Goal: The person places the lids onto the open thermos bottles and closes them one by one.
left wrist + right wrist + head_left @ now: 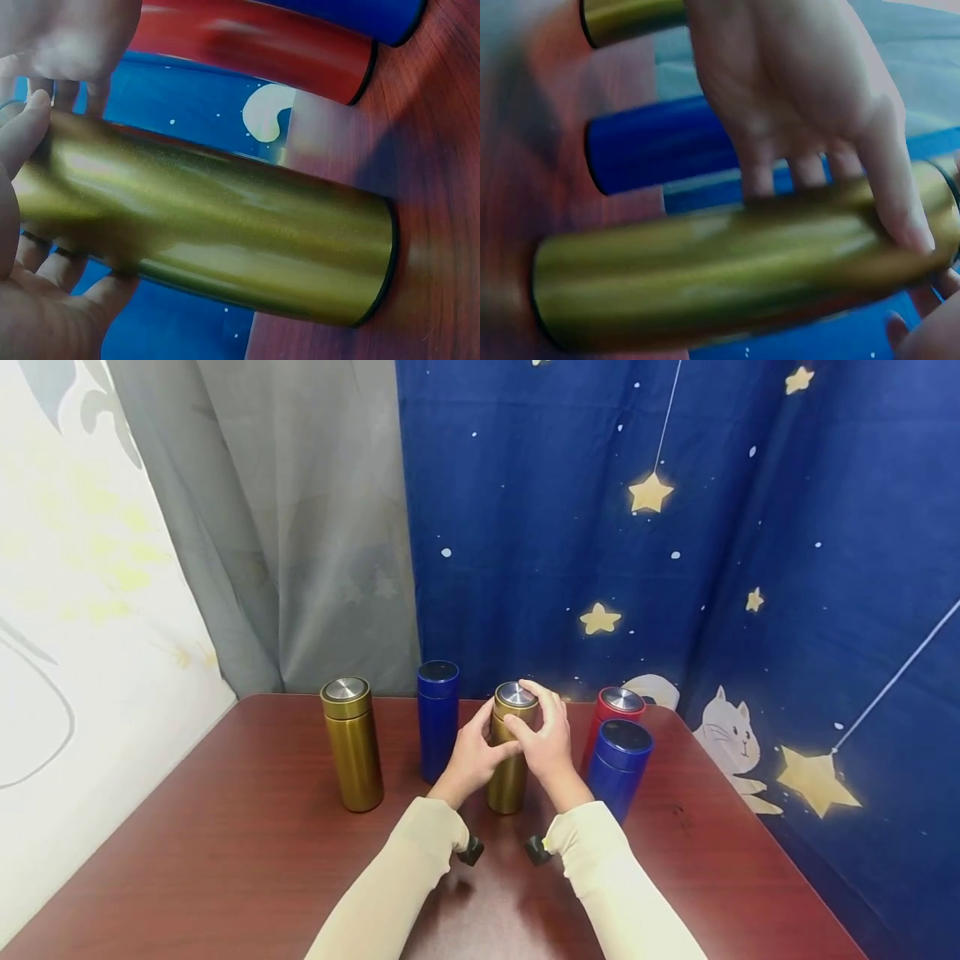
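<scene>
Both hands are at a gold thermos bottle point(507, 785) that stands upright near the middle of the table. Its lid has a silver disc on top. My left hand point(474, 758) grips the upper body from the left, fingers behind and thumb in front. From the right, my right hand point(549, 739) holds the lid, its fingertips at the top rim and its thumb on the front. In the left wrist view, the gold body point(247, 225) reaches down to a dark base rim at the table. The left hand point(802, 75) also shows in the right wrist view, around the bottle.
Left of the hands stand a second gold bottle point(354, 760) and a blue bottle point(438, 727). Close by the right forearm is another blue bottle point(619, 768), partly covering a red bottle point(603, 718). Curtains point(555, 543) hang behind the reddish-brown table point(247, 843).
</scene>
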A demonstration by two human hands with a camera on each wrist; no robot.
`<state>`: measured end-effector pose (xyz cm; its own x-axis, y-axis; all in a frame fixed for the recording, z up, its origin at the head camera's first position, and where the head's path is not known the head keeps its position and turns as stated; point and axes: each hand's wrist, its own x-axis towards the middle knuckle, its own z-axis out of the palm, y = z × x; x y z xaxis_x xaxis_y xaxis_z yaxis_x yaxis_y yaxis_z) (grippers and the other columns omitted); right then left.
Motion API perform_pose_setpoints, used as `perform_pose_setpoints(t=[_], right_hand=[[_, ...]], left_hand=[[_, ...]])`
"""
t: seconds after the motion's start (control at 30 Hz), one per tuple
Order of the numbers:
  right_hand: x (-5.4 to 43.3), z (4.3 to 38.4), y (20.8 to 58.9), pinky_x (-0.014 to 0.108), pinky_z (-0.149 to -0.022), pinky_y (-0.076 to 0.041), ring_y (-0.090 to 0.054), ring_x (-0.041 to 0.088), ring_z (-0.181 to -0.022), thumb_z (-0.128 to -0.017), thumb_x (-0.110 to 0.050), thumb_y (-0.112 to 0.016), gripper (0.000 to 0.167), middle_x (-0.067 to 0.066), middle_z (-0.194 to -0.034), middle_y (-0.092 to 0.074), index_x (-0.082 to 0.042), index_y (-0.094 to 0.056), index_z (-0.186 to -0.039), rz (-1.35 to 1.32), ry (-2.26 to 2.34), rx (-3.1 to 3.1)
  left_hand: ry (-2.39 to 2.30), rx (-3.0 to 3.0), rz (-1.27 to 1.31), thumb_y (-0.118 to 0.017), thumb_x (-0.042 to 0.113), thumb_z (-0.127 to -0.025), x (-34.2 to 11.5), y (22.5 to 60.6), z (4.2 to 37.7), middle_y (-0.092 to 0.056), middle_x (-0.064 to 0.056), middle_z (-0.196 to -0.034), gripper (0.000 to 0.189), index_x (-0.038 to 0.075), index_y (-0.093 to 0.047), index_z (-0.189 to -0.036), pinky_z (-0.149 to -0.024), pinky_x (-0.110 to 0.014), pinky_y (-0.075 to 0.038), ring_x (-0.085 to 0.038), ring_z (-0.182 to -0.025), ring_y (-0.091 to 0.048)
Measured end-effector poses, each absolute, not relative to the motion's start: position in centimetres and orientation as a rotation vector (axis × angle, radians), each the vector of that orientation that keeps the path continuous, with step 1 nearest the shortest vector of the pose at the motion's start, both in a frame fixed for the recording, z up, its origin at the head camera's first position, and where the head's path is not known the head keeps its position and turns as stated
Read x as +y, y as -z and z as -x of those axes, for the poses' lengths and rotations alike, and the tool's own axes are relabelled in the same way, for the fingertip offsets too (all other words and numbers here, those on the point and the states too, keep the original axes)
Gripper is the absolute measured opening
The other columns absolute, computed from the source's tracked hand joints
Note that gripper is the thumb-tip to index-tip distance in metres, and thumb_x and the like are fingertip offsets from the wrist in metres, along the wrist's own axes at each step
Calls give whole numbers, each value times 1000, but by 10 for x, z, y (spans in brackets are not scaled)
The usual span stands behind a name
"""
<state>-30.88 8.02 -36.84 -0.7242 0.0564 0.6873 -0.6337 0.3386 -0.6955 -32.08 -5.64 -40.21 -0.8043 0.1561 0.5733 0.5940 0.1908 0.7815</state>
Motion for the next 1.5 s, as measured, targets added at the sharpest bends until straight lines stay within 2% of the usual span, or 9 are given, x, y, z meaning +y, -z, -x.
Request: perform_pose_setpoints(t=[0.3,0.43,0.57,0.7,0.83,1.03,1.27,1.37,1.5], right_hand=[[93,315,365,46,-100,-44,-53,28,-120,-83,-12,-77,63,10,-137,-53,-13,-51,-140,-711,-1626,-2089],[94,315,363,45,-97,-45,-55,26,-116,-81,-22,-80,60,8,-130,-59,-19,-57,-136,-607,-1489,-2134],[90,311,362,45,-86,-47,-56,26,-105,-76,-32,-83,59,10,-117,-63,-24,-62,-131,-461,-1340,-2151],[84,307,361,44,-80,-47,-56,26,-99,-73,-33,-86,59,11,-111,-63,-20,-65,-127,-397,-1279,-2107],[80,306,361,44,-85,-47,-56,24,-104,-74,-36,-84,58,9,-115,-64,-20,-66,-126,-362,-1202,-2077],[75,306,366,48,-91,-44,-55,28,-110,-74,-38,-83,56,8,-115,-67,-20,-67,-124,-316,-1083,-2061],[70,309,368,44,-110,-28,-57,31,-110,-75,-36,-82,53,9,-111,-70,-12,-68,-120,-362,-964,-1985],[69,308,368,46,-109,-29,-55,31,-108,-75,-36,-81,54,10,-111,-69,-12,-67,-121,-352,-978,-1970],[67,303,369,49,-98,-37,-51,31,-112,-77,-35,-81,59,10,-122,-65,-15,-62,-129,-336,-1089,-1997]], left_hand=[[1728,-2128,788,-80,10,-80,-62,403,325,-58,-11,-133,79,9,-38,-148,-95,-36,-49,-23,-113,-61],[1742,-2124,763,-80,9,-80,-59,402,324,-58,-10,-133,80,9,-38,-148,-95,-35,-49,-21,-112,-61],[1750,-2073,765,-80,6,-79,-56,402,323,-56,-15,-135,83,5,-35,-149,-96,-39,-49,-26,-114,-60],[1705,-2032,756,-80,3,-78,-52,403,322,-52,-21,-137,83,-2,-34,-148,-98,-45,-46,-33,-119,-56],[1632,-2026,709,-80,2,-77,-49,402,320,-55,-21,-134,80,-2,-39,-145,-98,-42,-46,-31,-119,-57],[1482,-2053,620,-79,1,-74,-47,403,316,-62,-18,-125,75,1,-46,-142,-90,-37,-52,-25,-108,-63],[1325,-2050,515,-77,2,-72,-43,404,312,-65,-18,-120,73,0,-49,-139,-87,-40,-54,-27,-104,-65],[1299,-2064,485,-78,2,-71,-42,402,311,-65,-18,-121,74,1,-49,-139,-88,-39,-53,-28,-106,-64],[1347,-2116,472,-78,1,-73,-43,400,310,-62,-18,-126,74,2,-48,-140,-93,-39,-50,-28,-112,-62]])
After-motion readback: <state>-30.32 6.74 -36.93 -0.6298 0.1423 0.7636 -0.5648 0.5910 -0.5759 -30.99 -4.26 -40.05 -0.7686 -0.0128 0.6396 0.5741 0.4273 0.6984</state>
